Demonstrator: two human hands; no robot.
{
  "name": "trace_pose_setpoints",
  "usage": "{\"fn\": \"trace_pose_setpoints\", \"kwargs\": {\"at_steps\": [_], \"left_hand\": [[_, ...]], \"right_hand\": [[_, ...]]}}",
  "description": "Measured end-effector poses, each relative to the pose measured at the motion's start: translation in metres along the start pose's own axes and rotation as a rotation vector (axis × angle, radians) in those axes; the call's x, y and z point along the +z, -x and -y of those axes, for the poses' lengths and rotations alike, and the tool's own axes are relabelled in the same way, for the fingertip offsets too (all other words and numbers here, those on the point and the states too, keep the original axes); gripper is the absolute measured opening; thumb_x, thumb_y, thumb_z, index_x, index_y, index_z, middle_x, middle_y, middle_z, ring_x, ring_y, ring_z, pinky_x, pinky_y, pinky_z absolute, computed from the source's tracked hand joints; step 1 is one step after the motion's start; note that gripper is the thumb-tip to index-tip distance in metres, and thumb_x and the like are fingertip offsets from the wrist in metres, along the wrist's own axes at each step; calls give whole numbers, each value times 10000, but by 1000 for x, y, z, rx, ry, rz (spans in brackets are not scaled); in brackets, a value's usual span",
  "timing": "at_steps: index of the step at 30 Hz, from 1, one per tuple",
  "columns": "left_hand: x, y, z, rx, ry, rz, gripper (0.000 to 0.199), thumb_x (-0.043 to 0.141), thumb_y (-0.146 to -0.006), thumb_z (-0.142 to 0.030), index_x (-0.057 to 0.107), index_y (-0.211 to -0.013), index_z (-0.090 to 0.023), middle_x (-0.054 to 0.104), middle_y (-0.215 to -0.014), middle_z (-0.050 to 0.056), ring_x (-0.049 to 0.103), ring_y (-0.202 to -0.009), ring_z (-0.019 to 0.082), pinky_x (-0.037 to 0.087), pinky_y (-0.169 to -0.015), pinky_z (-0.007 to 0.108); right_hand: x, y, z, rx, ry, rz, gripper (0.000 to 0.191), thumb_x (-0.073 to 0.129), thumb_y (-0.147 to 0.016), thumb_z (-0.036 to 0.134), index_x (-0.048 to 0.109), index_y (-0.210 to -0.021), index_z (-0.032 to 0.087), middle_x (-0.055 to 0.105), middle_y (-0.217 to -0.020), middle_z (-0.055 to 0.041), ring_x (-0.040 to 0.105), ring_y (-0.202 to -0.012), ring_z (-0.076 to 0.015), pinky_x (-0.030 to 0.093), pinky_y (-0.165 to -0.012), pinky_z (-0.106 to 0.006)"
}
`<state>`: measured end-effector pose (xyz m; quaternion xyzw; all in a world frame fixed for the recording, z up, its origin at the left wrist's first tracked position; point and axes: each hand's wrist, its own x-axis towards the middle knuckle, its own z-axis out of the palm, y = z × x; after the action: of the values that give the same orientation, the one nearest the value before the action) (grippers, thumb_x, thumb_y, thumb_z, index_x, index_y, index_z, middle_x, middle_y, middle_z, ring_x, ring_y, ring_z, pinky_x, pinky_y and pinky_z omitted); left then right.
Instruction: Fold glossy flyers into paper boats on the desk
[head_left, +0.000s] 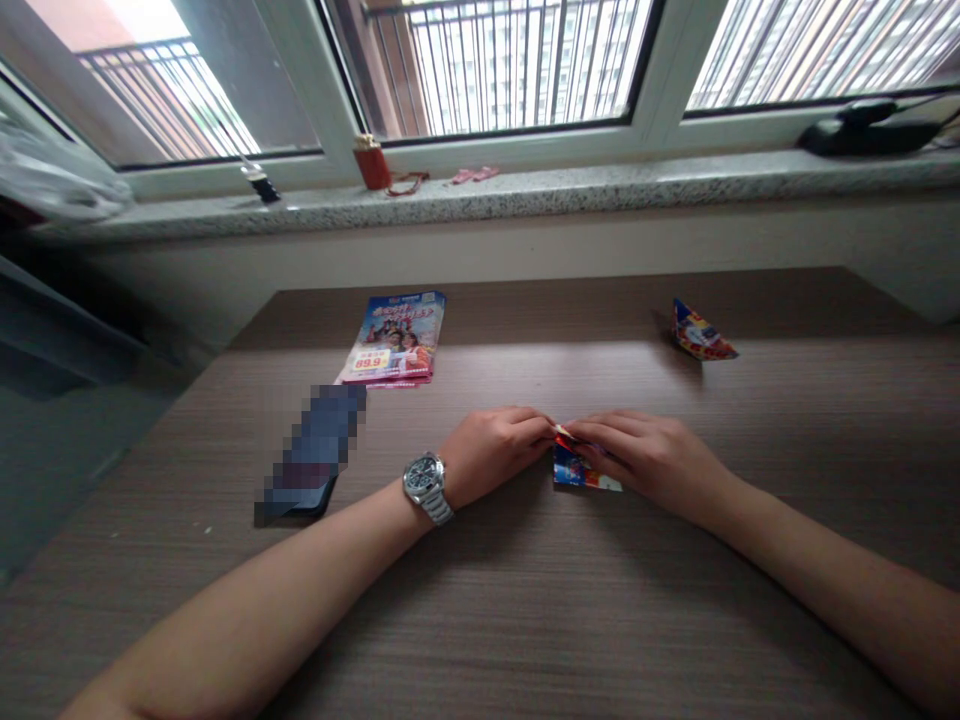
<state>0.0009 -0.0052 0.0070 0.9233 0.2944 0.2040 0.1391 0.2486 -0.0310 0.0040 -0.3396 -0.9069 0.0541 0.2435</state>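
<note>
A small folded piece of printed paper (574,470), blue with red and white parts, is between my hands on the wooden table. My left hand (499,450), with a steel watch on its wrist, pinches the paper's upper left corner with the fingertips. From the other side, my right hand (652,455) lies over the upper right of the paper, its fingers closed on the folded edge and covering part of it. A folded paper boat (701,335) in similar print stands apart, farther back on the right.
A stack of printed flyers (397,340) lies at the back left of the table (480,620). In front of it is a dark phone (311,455), partly pixelated. A red lighter-like case (371,163) and a small dark bottle (260,183) stand on the granite windowsill (562,190).
</note>
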Motion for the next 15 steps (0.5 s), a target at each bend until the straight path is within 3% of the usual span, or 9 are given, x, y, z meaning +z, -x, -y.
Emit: {"fn": "trace_pose_setpoints", "kwargs": {"at_steps": [9, 15], "left_hand": [[1, 1, 2, 3, 46, -6, 184, 500, -1002, -251, 673, -1054, -217, 727, -1119, 33, 691, -1000, 139, 538, -894, 249], [0, 1, 4, 3, 55, 5, 204, 486, -1015, -281, 675, -1042, -209, 730, -1106, 27, 692, -988, 148, 528, -876, 247]], "right_hand": [[-5, 5, -7, -72, 46, 108, 416, 521, -959, 123, 587, -1348, 253, 724, -1199, -82, 708, -1026, -234, 594, -849, -346], [-14, 2, -6, -162, 123, 159, 448, 512, -924, 51, 609, -1322, 232, 694, -1261, -107, 690, -1074, -254, 599, -854, -373]]}}
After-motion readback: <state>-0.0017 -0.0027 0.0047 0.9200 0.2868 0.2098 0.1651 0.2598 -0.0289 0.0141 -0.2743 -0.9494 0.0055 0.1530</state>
